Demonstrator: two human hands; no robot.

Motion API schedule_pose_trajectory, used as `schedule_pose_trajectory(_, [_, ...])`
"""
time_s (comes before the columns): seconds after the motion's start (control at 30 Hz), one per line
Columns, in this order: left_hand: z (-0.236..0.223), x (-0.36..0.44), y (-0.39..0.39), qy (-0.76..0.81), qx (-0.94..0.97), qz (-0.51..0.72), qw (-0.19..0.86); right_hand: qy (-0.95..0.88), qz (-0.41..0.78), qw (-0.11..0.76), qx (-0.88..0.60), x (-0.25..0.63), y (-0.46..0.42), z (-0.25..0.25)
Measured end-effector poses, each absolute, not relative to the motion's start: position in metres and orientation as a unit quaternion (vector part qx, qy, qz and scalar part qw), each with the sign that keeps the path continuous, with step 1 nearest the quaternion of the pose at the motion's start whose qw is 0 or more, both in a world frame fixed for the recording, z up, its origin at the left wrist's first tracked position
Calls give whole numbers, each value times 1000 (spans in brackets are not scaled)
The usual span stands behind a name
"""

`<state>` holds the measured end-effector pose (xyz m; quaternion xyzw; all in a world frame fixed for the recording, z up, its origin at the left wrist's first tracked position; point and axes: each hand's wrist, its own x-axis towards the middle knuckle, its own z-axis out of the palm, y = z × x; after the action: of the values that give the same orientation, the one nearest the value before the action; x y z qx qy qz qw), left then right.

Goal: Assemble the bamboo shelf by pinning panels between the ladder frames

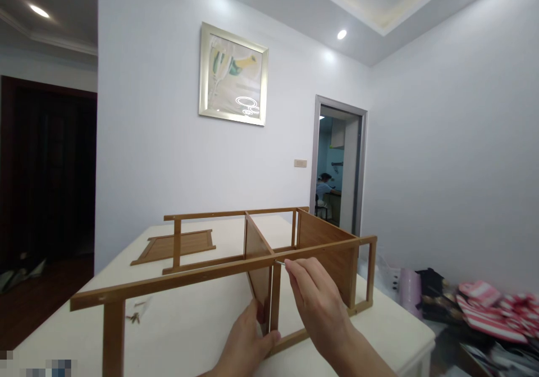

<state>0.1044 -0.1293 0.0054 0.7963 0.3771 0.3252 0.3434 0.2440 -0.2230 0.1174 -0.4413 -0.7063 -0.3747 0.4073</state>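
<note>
A partly built wooden shelf frame (202,276) lies on its side on a white table (189,326). It has two long ladder-like side rails and two brown panels between them. My left hand (248,343) grips the upright post and the lower edge of the middle panel (256,253). My right hand (314,298) pinches a thin metal tool, perhaps a hex key (279,263), with its tip at the near top rail just above that post.
A loose wooden panel (174,246) lies flat on the far left of the table. Small screws (135,316) sit near the frame's left leg. Striped bags and clutter (484,304) fill the lower right. A person sits beyond the open doorway (332,191).
</note>
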Motion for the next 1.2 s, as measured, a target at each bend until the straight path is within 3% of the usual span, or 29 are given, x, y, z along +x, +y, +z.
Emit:
schedule_pose_trajectory(0.2, [3, 104, -130, 393, 824, 313, 262, -727, -447, 327, -406, 237, -231, 124])
schedule_pose_trajectory(0.33, [24, 98, -143, 335, 838, 430, -34, -731, -505, 270, -370, 232, -238, 126])
schedule_pose_trajectory(0.4, [52, 92, -154, 217, 792, 528, -216, -726, -522, 270, -358, 232, -239, 126])
schedule_pose_trajectory(0.47, [86, 88, -163, 196, 735, 565, -321, -723, -520, 283, -356, 233, -238, 126])
schedule_pose_trajectory(0.6, [131, 87, -162, 301, 768, 478, -301, -734, -470, 329, -363, 238, -232, 128])
schedule_pose_trajectory(0.7, [133, 92, -151, 348, 801, 421, -245, -736, -428, 377, -365, 245, -225, 125])
schedule_pose_trajectory(0.83, [120, 98, -141, 339, 779, 462, -255, -726, -412, 403, -375, 251, -221, 122])
schedule_pose_trajectory(1.1, [114, 99, -138, 309, 770, 479, -286, -724, -555, 231, -338, 223, -238, 127])
schedule_pose_trajectory(1.2, [113, 100, -138, 308, 766, 486, -288, -728, -565, 205, -330, 216, -238, 127])
